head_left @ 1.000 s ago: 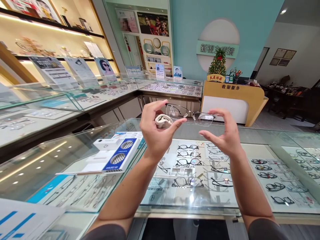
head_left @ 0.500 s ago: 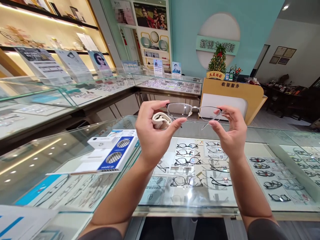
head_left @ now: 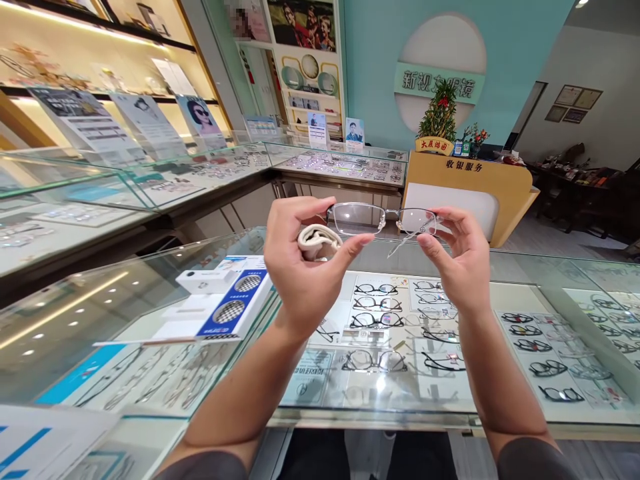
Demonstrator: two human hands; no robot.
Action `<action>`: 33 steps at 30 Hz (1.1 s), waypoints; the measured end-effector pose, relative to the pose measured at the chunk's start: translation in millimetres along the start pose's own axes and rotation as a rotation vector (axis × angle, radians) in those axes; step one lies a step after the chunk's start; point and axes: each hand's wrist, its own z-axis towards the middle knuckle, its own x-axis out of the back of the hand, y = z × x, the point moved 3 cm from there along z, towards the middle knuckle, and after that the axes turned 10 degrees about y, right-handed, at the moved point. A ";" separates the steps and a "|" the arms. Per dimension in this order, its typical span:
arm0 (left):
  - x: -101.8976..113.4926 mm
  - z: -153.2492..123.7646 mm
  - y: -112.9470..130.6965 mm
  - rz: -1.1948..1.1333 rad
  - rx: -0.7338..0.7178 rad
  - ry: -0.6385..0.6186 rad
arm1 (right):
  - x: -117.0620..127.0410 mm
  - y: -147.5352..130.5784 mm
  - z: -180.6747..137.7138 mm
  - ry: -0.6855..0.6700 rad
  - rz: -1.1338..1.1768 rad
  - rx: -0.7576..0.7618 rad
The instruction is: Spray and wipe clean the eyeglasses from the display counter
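Note:
A pair of thin-framed eyeglasses is held up above the glass counter, its clear lenses side by side. My left hand grips the left end of the frame between thumb and fingers. Tucked in that same palm is a rolled cream cloth. At the other end, my right hand pinches the frame near the hinge with thumb and fingertips. One temple arm slants down below the right lens; the other is mostly hidden by my left hand.
Under my hands, the glass display case holds rows of eyeglasses. A white and blue display stand is on the left. Farther off are more glass cases, a yellow counter and a potted plant.
Both hands and the eyeglasses have shifted slightly left in view. The glasses have turned a little, and the temple arm by the right lens now shows longer and slants farther left.

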 end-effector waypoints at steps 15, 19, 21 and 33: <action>2.2 1.3 0.9 0.054 -0.030 -0.001 | -0.1 -0.9 -1.6 -0.032 0.006 -0.058; 0.3 2.5 -7.7 0.034 0.018 -0.012 | 2.3 -6.4 -3.5 -0.005 -0.016 -0.025; -0.4 2.3 -12.1 0.012 0.040 -0.018 | 3.2 -9.2 -4.4 0.010 -0.045 0.001; 1.5 4.1 -16.5 -0.039 0.130 -0.054 | 3.8 -12.7 -6.7 0.066 -0.059 0.085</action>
